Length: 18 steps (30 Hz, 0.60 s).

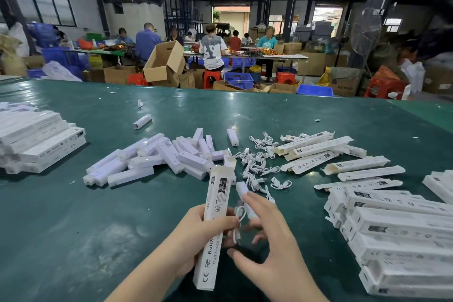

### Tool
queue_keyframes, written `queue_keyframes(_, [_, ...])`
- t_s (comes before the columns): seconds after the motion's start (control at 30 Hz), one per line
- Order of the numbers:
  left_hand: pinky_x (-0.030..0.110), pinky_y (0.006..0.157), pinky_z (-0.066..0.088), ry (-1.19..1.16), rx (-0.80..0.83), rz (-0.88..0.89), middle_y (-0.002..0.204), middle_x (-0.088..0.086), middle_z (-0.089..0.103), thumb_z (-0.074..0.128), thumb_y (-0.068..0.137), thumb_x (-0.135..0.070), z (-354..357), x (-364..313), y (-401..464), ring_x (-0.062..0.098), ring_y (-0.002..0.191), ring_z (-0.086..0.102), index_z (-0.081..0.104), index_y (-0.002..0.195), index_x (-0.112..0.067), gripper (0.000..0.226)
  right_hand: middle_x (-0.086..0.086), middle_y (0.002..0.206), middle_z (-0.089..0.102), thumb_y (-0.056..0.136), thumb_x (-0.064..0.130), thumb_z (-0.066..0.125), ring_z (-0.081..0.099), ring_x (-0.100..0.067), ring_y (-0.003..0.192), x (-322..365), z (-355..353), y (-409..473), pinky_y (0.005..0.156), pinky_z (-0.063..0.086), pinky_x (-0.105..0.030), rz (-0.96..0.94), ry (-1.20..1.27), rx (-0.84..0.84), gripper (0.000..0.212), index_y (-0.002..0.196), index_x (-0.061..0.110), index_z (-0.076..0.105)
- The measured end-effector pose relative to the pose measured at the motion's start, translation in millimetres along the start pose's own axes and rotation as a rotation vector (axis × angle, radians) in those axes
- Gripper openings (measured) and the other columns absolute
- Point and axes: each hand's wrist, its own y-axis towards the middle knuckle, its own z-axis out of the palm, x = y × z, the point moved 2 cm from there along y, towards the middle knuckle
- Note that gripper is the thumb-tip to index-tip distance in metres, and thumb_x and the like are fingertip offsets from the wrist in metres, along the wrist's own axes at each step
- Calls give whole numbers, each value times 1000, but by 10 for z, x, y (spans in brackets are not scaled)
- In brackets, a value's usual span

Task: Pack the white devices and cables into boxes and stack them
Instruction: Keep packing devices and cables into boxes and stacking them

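Observation:
My left hand (196, 235) grips a long white printed box (215, 203) upright, its top flap open. My right hand (267, 235) holds a white device (242, 190) and a small coiled white cable (239, 218) just right of the box. A heap of white devices (157, 159) lies in the middle of the green table (73, 216). Loose white cables (257, 162) are scattered to the right of the heap. Several open empty boxes (331, 154) lie farther right.
A stack of white boxes (41, 140) stands at the left. More white boxes (402, 233) are piled at the right near edge. Beyond the table's far edge people work at benches among cardboard cartons (164, 64), blue crates (239, 78) and red stools.

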Motion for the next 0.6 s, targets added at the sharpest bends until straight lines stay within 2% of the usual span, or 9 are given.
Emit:
queue_keyframes(0.1, [20,57,50,73,45,21,69,5,68,74,75,-9,13,-18,-14,12,62,64,72,74,-16,7,24,134,50,69,22,81,66,-8,86,-33,13,17,74,50,-12,22,36,15,66,125,46,56])
queue_keyframes(0.17, [19,56,49,95,48,20,69,3,68,73,68,-15,12,-27,-17,11,63,64,72,71,-19,5,21,127,54,70,16,81,67,-10,82,-35,11,20,73,51,-13,35,51,6,65,125,41,57])
queue_keyframes(0.3, [21,59,51,127,55,15,72,3,69,72,67,-16,-9,-17,-9,13,66,64,68,83,-12,17,15,122,58,70,23,80,68,-17,85,-21,-1,25,77,54,-19,134,149,6,69,133,35,55])
queue_keyframes(0.4, [24,61,51,147,54,0,73,6,67,72,66,-16,-17,-16,-4,17,66,61,67,86,-10,22,16,113,60,69,12,83,69,-16,87,-13,-17,41,77,54,-19,176,230,0,69,131,30,59])
queue_keyframes(0.53, [19,56,48,167,102,-29,70,3,65,75,75,-13,-20,-10,-9,11,60,58,66,91,-9,19,11,100,66,68,-3,83,72,-16,83,-3,-53,62,76,55,-20,238,358,2,49,106,27,74])
queue_keyframes(0.6, [18,55,47,203,76,-22,66,-1,63,73,84,-20,-44,-17,-12,8,57,56,68,93,-11,14,5,91,73,68,-5,83,73,-17,81,-16,-118,85,74,54,-19,269,382,-47,38,93,23,77])
